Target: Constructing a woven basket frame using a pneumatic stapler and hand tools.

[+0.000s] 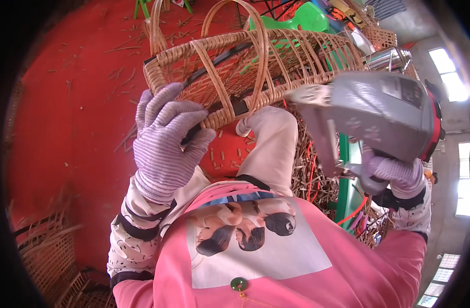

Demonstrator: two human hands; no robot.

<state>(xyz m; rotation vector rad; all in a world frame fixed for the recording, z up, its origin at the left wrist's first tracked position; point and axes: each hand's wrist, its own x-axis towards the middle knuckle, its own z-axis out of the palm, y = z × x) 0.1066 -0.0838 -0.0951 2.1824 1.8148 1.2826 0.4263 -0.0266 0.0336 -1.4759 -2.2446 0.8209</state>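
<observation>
A woven wicker basket (291, 84) with tall looped handles lies tilted across my knees, its open lattice showing. My left hand (165, 138), in a striped lilac glove, is closed around the near left corner of its rim. On the right, my right hand (396, 174), gloved alike, is wrapped around the handle of a grey pneumatic nail gun (373, 113). The tool's nose is at the basket's near rim, blurred; whether it touches I cannot tell. Dark strips run along the rim. The nail gun's body hides the basket's right end.
Wood scraps (222, 154) litter the red floor (76, 118). A green plastic stool (301, 18) stands beyond the basket. More wicker baskets (45, 251) sit at lower left. An orange-red hose (353, 210) runs past a heap of cut strips (312, 179) on the right.
</observation>
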